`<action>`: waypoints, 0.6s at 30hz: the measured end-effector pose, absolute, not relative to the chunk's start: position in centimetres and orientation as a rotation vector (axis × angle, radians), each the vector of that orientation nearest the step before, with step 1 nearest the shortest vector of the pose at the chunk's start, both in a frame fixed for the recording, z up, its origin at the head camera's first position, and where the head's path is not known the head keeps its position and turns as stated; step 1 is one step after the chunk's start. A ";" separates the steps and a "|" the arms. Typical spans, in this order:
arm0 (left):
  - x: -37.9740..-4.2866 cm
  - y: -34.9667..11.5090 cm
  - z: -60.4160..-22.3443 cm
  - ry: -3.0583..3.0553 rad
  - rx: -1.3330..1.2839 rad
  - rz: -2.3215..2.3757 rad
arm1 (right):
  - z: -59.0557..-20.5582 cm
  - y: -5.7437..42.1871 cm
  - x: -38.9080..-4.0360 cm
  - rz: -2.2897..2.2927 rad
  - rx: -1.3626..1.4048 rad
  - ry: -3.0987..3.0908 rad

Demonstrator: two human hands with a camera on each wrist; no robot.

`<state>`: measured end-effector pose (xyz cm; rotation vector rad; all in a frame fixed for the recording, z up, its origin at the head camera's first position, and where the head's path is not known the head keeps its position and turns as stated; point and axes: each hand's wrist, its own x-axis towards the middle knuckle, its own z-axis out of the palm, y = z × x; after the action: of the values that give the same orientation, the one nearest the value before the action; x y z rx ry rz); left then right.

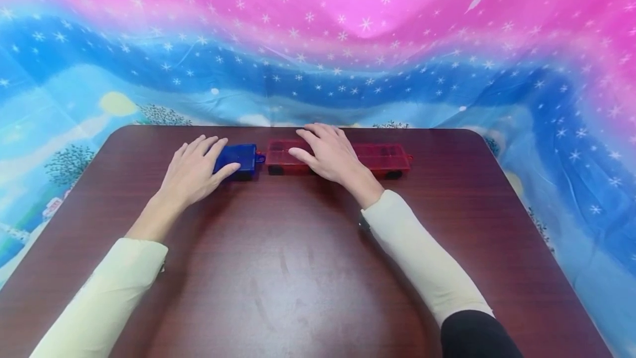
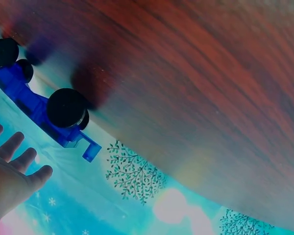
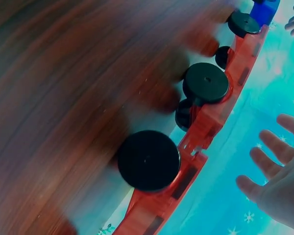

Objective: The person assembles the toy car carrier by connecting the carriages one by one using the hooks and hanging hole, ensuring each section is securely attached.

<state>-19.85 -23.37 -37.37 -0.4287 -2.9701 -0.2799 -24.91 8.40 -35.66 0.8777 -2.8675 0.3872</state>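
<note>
A blue see-through plastic toy train car [image 1: 242, 159] with black wheels stands at the far side of the table. To its right are red see-through toy train cars [image 1: 380, 158] in the same row; the right wrist view shows a joint between two red cars [image 3: 198, 164]. My left hand [image 1: 196, 167] is over the left part of the blue car, fingers spread and fairly straight. In the left wrist view a hook [image 2: 91, 149] sticks out from the blue car's end. My right hand [image 1: 330, 153] reaches over the red cars with its fingers spread, holding nothing.
The dark wooden table [image 1: 278, 269] has rounded far corners. Behind it hangs a pink and blue cloth [image 1: 318, 43] with snowflakes, close to the table's far edge. A small red loop [image 1: 410, 157] juts from the right end of the row.
</note>
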 end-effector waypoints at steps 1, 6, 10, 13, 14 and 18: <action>-19.9 -23.4 -37.4 -2.970 -0.433 -0.275 | -35.7 8.2 -25.0 0.387 0.880 -2.874; -20.1 -23.6 -37.5 -2.975 -0.446 -0.277 | -35.8 7.4 -25.3 0.385 0.886 -2.897; -20.2 -23.8 -37.5 -2.975 -0.451 -0.275 | -36.0 6.7 -25.6 0.384 0.898 -2.898; -20.3 -23.9 -37.6 -2.974 -0.459 -0.269 | -36.1 6.3 -25.8 0.373 0.910 -2.906; -20.4 -24.0 -37.7 -2.975 -0.463 -0.266 | -36.2 6.2 -25.9 0.368 0.913 -2.911; -20.7 -24.2 -38.2 -2.970 -0.482 -0.257 | -36.5 5.7 -26.1 0.367 0.914 -2.937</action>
<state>-20.66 -24.15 -38.16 -0.4824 -2.9696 -0.2569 -26.07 5.73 -36.46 0.9141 -2.9365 0.3671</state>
